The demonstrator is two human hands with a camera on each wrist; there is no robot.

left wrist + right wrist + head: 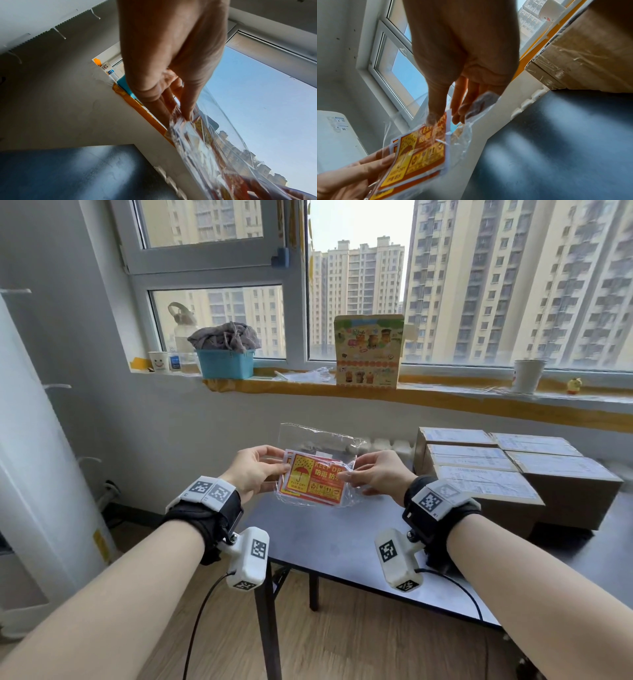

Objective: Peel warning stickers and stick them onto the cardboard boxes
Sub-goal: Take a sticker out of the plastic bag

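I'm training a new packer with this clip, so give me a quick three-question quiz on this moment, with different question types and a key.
1. True or false: the warning stickers are still inside the clear plastic bag.
2. Which hand holds the bag's left edge? A) left hand B) right hand C) neither
3. Fill in: the cardboard boxes stand on the ____, to the person's right.

Key: 1 true; 2 A; 3 table. Both hands pinch the bag in the air above the table, and no sticker is yet on a box.
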